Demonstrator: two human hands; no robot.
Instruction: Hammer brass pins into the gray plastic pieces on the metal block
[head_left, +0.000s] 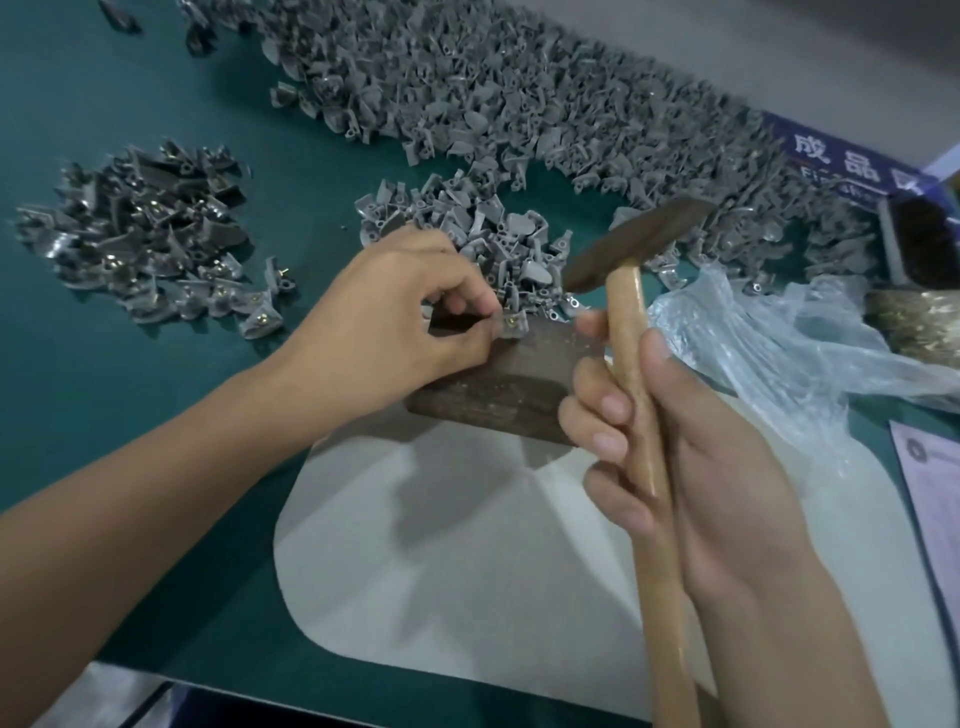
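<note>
Both hands are busy at the metal block (498, 379), a dark, scuffed rectangular slab. On my left hand (384, 322) the fingers curl in, fingertips pinching a small gray plastic piece (511, 327) flat against the block's far top edge; a brass pin (511, 322) glints in it. My right hand (691, 467) wraps a hammer (631, 332) by its smooth pale wooden handle, thumb along the shaft, the dull dark steel head raised above and just beyond the block (the head is tilted, one end toward the block).

Under the block's near side lies a white cloth pad (467, 561) with rounded corners, soft and matte, on the teal tabletop (104, 364). Just beyond the block sits a small heap of bare gray pieces (467, 228), angular with rounded tabs; farther beyond stretches a much larger heap (519, 88). Left of the block is a darker, blurred pile of pinned pieces (150, 244) showing brass spots. Right of the block lies crinkled clear plastic film (779, 343), and beyond that a mound of brass pins (919, 322).
</note>
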